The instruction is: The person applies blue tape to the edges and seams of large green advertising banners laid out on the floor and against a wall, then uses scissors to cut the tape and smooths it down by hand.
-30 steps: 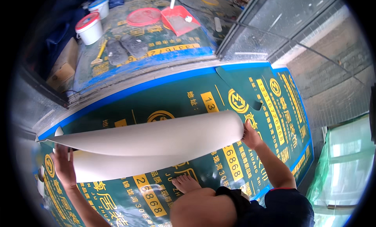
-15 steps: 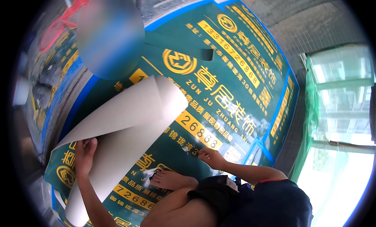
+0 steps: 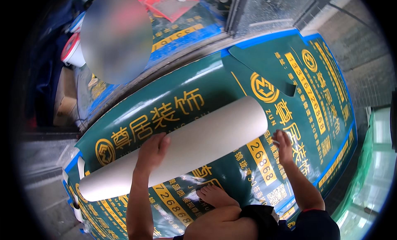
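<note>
A white-backed roll of green sheeting (image 3: 211, 136) lies diagonally across green floor sheeting (image 3: 235, 80) printed in yellow. My left hand (image 3: 153, 149) is over the roll's left-middle, at its upper side, with bent fingertips partly hidden. My right hand (image 3: 283, 142) is just beyond the roll's right end, its fingers curled around something small or empty, too small to make out. My bare foot (image 3: 211, 194) is on the sheeting below the roll.
Beyond a doorway sill are a red dustpan (image 3: 169, 6), a red-lidded white bucket (image 3: 73, 49) and a cardboard box (image 3: 66, 93); a blurred oval hides part there. A framed glass panel (image 3: 264, 10) stands behind; green netting (image 3: 357, 174) hangs at right.
The roll's raised loose flap is down, and more printed sheeting shows beyond it. My left hand has moved rightward along the roll; my right hand no longer holds the roll's end.
</note>
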`<state>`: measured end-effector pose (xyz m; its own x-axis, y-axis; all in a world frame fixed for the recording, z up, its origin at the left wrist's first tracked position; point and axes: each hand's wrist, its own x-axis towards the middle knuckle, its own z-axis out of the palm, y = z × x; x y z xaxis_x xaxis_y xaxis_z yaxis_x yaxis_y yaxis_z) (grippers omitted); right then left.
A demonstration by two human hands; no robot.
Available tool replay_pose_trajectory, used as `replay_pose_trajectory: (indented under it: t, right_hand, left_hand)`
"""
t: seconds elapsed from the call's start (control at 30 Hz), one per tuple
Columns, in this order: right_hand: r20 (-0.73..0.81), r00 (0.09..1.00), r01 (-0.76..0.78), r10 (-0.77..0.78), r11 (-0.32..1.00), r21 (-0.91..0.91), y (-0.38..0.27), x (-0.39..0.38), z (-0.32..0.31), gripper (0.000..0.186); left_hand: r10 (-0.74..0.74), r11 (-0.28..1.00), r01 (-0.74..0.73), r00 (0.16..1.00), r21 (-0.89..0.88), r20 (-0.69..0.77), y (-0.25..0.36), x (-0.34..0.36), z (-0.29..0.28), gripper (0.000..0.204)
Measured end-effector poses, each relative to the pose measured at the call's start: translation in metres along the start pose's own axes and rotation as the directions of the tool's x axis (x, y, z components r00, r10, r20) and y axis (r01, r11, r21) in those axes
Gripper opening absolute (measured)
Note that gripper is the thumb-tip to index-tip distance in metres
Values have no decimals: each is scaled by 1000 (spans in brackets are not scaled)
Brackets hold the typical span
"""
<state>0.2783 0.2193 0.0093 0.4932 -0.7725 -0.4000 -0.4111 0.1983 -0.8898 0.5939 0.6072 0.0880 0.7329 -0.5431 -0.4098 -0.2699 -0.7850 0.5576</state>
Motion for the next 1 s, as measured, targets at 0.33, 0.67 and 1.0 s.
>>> replay_pose_trajectory:
  t: [0.33, 0.67, 1.0]
  right_hand:
    - [690, 689, -302, 221, 953, -3, 4, -44, 130, 68]
    - [609, 728, -349, 317, 934, -68, 8, -79, 87, 69]
    - [873, 348, -78, 342, 939, -336, -1, -135, 197, 40]
  left_hand:
    - [-406, 825, 500, 202, -263, -891, -256, -248, 9, 85]
    - [-893, -102, -674, 386, -732, -231, -372, -360, 36, 85]
    - [-967, 103, -676, 104, -730, -233, -290, -300, 71, 85]
